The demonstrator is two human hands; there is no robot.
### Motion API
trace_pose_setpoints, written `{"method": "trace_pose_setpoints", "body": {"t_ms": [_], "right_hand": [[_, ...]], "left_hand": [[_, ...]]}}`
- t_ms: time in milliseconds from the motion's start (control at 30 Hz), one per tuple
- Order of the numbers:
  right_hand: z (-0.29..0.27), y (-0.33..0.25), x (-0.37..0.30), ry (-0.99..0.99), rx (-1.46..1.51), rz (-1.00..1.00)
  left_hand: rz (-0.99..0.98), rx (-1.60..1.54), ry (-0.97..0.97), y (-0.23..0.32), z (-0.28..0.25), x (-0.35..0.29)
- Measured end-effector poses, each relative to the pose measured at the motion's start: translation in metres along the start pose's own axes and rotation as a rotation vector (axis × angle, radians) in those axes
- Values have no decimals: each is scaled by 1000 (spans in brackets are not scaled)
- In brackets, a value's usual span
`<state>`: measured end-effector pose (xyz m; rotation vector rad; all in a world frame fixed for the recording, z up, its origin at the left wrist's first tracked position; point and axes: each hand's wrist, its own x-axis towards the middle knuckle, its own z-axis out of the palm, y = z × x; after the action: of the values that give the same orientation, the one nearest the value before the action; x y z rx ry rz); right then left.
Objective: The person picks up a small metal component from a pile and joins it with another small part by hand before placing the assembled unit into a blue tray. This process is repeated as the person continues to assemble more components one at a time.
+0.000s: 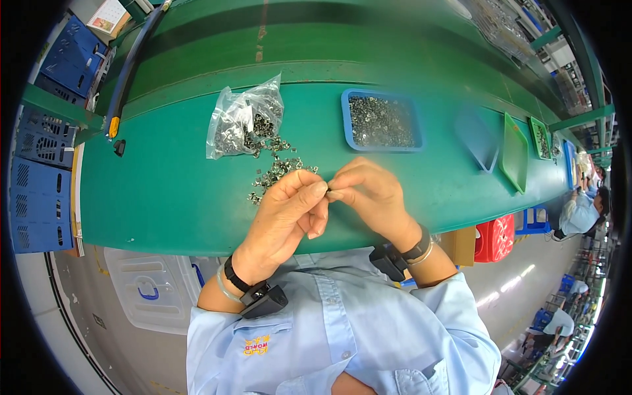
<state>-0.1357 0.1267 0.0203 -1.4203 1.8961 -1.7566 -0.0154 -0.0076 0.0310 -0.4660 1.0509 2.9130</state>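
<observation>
My left hand (pixel 287 216) and my right hand (pixel 370 197) meet over the green tabletop, fingertips pinched together. Between them sits a tiny dark piece (pixel 328 190), mostly covered by the fingers and too small to name. Just beyond my left hand lies a loose pile of small shiny metal parts (pixel 276 172). It trails out of a clear plastic bag (pixel 227 125) that holds more of the same. A blue tray (pixel 347 125) filled with small metal parts stands beyond my right hand.
Toward the right are an empty-looking blue tray (pixel 476 139), a green tray (pixel 515 155) and a smaller green tray (pixel 541 138) with parts. Blue crates (pixel 41 204) stack at the left. Below the table edge are a clear lidded box (pixel 148 289) and a red stool (pixel 495 238).
</observation>
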Motion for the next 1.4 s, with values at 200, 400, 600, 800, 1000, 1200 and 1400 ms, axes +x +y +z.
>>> {"method": "trace_pose_setpoints", "body": {"t_ms": [200,400,600,800,1000,1200,1400], "right_hand": [[-49,13,26,163,-220,119],[-52,30,29,46,-739,-79],[-4,31,19,-437,-601,41],[1,35,23,-433,-606,63],[-7,24,23,-272,-414,44],[-2,8,19,-223,-399,-5],[-6,15,13,-171,-260,54]], "left_hand": [[154,6,123,18,-17,-10],[210,-79,182,12,-43,-21],[177,-53,187,5,-45,-18],[152,-14,151,2,-43,-17],[104,144,213,-2,-28,-2],[76,341,176,-6,-26,18],[67,234,129,-7,-32,20]]}}
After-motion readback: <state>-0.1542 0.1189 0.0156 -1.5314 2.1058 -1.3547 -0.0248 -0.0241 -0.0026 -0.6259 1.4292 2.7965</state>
